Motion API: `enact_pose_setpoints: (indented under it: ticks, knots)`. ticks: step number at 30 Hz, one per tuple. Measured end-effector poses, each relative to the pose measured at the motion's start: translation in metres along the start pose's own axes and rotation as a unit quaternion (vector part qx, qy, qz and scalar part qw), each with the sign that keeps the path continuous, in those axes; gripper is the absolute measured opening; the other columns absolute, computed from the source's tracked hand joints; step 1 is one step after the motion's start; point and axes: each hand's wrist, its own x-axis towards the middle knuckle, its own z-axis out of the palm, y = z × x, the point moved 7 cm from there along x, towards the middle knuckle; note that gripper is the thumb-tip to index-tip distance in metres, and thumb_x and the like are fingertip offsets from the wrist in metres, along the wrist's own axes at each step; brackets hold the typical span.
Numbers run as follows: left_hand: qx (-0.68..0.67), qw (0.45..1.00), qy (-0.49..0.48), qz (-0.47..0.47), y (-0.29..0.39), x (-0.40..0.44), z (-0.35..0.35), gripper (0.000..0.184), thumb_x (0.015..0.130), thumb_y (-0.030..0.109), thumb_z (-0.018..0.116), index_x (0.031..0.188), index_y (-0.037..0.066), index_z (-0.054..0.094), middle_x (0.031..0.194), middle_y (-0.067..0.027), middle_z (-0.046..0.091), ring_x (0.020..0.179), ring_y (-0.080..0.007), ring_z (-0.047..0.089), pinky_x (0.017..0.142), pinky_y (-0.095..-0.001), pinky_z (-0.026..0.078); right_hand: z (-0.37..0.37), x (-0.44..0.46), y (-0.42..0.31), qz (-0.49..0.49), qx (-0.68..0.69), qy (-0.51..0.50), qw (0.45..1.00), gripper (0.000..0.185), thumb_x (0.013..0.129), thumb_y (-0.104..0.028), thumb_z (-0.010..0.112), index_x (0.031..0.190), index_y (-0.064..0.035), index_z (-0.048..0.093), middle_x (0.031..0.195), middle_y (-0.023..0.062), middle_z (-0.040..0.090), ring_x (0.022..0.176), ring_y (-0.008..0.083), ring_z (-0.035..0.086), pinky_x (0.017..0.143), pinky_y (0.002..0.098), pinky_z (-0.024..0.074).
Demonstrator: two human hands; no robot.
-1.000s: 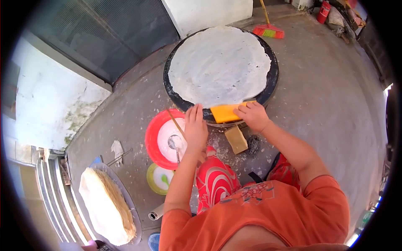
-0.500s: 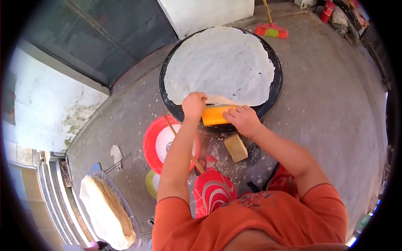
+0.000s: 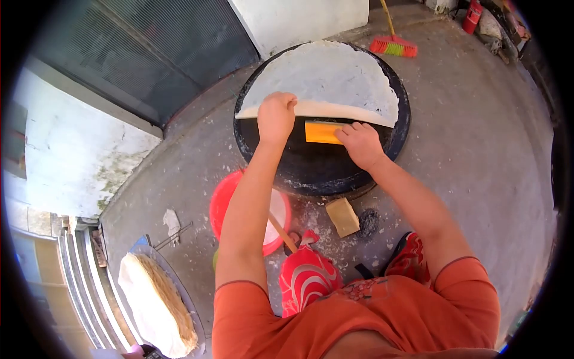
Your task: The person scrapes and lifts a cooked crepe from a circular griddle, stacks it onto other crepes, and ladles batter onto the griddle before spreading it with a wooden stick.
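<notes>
Left hand (image 3: 277, 119): grip closed, apparently pinching the near edge of the thin pale sheet (image 3: 332, 78); exact contact hidden behind the knuckles. Sheet lies just beyond both grips on the far part of the dark round griddle (image 3: 323, 158), its near edge turned up in a band to either side of the left grip. Right hand (image 3: 361, 143): grip pressed on the right end of the yellow scraper (image 3: 321, 132), thumb hard to make out; scraper extends left of that grip, near the sheet's edge, touching or not unclear. Nearer than the left grip, red bowl (image 3: 222, 194) partly covered by the left forearm (image 3: 248, 221), which also hides part of a wooden stick (image 3: 282, 232). Below the right grip, tan block (image 3: 342, 217) beside a dark wiry clump (image 3: 368, 222), material unclear. Well down-left of the left grip, pale stack (image 3: 156, 305). Far beyond the right grip, broom (image 3: 393, 46), handle cut off above.
</notes>
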Motion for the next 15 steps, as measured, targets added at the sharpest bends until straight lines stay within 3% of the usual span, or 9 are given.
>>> enact_pose_setpoints:
  ticks: [2,4,7,12,15]
  knots:
    - [0.007,1.000,0.012,0.020,0.019,0.009,-0.014,0.007,0.068,0.002,0.059,0.074,0.005,0.062,0.074,-0.0128,0.058,0.077,-0.0315,0.056,0.068,-0.0374,0.046,-0.012,-0.003,-0.006,-0.002,-0.016,-0.010,1.000,0.010,0.070,-0.014,0.051,0.079,-0.0119,0.054,0.071,0.0021,0.052,0.069,0.0198,0.053,0.062,0.0319,0.0424]
    - [-0.005,0.991,0.086,0.100,0.045,0.009,-0.034,0.008,0.070,0.001,0.059,0.077,0.003,0.063,0.077,-0.0108,0.060,0.077,-0.0288,0.057,0.069,-0.0349,0.046,-0.025,-0.017,-0.033,-0.052,0.045,-0.044,0.997,0.016,0.069,-0.014,0.051,0.084,-0.0122,0.055,0.072,0.0013,0.052,0.070,0.0191,0.052,0.063,0.0310,0.0416]
    - [0.011,0.985,0.091,0.149,0.068,-0.007,-0.046,0.014,0.066,-0.002,0.057,0.079,0.004,0.061,0.082,-0.0094,0.059,0.081,-0.0279,0.056,0.069,-0.0355,0.047,-0.047,-0.039,-0.063,-0.111,0.071,-0.055,0.990,0.027,0.068,-0.014,0.052,0.095,-0.0120,0.058,0.077,-0.0004,0.053,0.069,0.0166,0.052,0.061,0.0300,0.0409]
    - [0.053,0.975,0.094,0.195,0.064,-0.075,-0.043,0.024,0.064,-0.001,0.055,0.087,0.003,0.059,0.091,-0.0107,0.057,0.089,-0.0292,0.056,0.075,-0.0367,0.048,-0.084,-0.073,-0.070,-0.081,0.162,-0.110,0.977,0.034,0.061,-0.014,0.061,0.095,-0.0140,0.060,0.079,-0.0009,0.056,0.069,0.0168,0.052,0.059,0.0309,0.0416]
    - [0.059,0.982,0.042,0.177,0.056,-0.127,-0.033,0.027,0.064,-0.001,0.054,0.091,0.001,0.059,0.093,-0.0117,0.057,0.092,-0.0304,0.055,0.077,-0.0374,0.048,-0.097,-0.091,-0.063,-0.042,0.236,-0.154,0.959,0.037,0.057,-0.013,0.065,0.094,-0.0154,0.061,0.076,0.0001,0.057,0.066,0.0189,0.053,0.057,0.0321,0.0419]
